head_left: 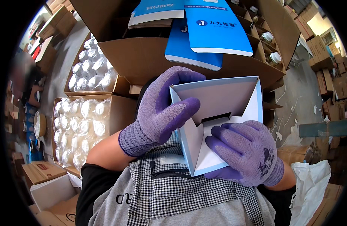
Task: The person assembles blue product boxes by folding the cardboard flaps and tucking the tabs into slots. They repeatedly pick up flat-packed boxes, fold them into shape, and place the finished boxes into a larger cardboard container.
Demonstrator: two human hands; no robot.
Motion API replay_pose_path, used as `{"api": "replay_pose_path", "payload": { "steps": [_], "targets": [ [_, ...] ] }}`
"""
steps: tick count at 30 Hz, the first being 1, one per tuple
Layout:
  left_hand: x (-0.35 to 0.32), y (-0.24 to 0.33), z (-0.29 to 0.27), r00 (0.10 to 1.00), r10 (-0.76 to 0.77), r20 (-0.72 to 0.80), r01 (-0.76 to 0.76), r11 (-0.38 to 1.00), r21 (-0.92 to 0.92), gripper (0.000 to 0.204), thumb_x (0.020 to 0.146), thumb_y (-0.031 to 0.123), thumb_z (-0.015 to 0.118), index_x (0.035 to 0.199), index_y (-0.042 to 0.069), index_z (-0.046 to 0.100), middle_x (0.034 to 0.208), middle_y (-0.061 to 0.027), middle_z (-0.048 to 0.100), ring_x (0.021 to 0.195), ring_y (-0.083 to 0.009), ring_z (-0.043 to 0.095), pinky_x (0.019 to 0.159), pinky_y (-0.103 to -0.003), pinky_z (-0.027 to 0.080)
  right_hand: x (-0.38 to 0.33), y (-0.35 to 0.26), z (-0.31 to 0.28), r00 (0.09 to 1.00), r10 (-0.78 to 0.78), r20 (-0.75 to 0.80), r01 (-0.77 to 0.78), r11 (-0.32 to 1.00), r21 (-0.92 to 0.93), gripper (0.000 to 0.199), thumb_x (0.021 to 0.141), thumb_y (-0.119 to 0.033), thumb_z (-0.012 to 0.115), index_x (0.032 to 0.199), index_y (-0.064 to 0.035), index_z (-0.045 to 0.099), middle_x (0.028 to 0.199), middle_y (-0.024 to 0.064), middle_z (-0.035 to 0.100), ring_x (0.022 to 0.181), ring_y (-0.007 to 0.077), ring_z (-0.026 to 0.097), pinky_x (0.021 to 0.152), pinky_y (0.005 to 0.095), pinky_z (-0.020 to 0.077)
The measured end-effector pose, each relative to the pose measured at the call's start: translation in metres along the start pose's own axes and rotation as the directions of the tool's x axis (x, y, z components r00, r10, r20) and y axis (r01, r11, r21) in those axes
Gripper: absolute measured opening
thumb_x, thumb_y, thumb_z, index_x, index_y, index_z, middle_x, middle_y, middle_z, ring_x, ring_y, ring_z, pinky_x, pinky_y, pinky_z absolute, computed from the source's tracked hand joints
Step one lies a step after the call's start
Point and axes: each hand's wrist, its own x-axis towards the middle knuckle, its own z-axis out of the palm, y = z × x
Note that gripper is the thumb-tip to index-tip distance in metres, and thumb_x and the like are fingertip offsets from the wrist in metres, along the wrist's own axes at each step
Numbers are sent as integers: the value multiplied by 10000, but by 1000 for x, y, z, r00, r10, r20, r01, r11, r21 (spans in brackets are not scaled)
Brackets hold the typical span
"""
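Both my hands wear purple knit work gloves. In front of my chest I hold a light-blue cardboard box (218, 89), its open mouth facing me and its white inside showing. My left hand (162, 105) grips the box's left side, the thumb over the rim and the fingers round the outside. My right hand (247, 152) reaches over the near right rim, with several fingers inside against the white bottom flaps (211, 132). Its thumb lies along the near outer edge. A dark slot shows between the flaps.
Ahead stands a large divided carton (143, 56) with white-capped bottles (274, 57); flat blue printed box blanks (218, 30) lie across it. On the left, cartons hold plastic-wrapped white-topped items (81, 128). A white plastic sheet (311, 184) hangs at the lower right. A person (28, 75) is at far left.
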Motion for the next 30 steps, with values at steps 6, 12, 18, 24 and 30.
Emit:
{"api": "replay_pose_path", "payload": {
  "steps": [6,12,18,24,30],
  "targets": [
    [6,5,0,1000,8,0,-8,994,-105,591,770,379,669,1199,-20,589,1034,-139,643,916,-190,633,825,-337,527,-8,33,-24,928,-55,-370,209,896,392,551,690,-528,816,1004,-83,738,1036,70,680,870,227,622,765,374,478],
    [5,13,1,999,21,30,-21,1000,0,585,776,388,668,1186,-23,597,1048,-138,643,957,-199,630,862,-350,522,14,13,-34,1000,-24,20,25,997,-69,583,824,-546,691,1088,-26,688,957,99,641,902,260,593,864,443,444],
    [-1,4,4,998,54,31,-55,997,55,571,809,424,669,1171,-14,613,1051,-144,646,963,-216,640,866,-357,524,21,8,-29,973,8,229,37,981,-192,661,865,-593,627,1122,16,663,959,124,632,968,279,572,968,457,401],
    [-9,19,4,998,-41,54,41,999,6,614,755,341,687,1229,-27,557,1121,-168,622,1058,-244,621,945,-367,500,11,12,-21,997,-19,71,27,994,-109,665,807,-609,684,1068,2,674,955,130,638,974,289,587,971,474,407],
    [0,3,-7,996,41,75,-36,997,-66,556,806,397,687,1158,-26,611,1044,-133,639,969,-200,631,878,-347,514,24,15,-49,957,288,17,-283,925,254,459,723,-423,831,967,-74,660,1030,118,645,958,286,589,921,455,428]
  ]
}}
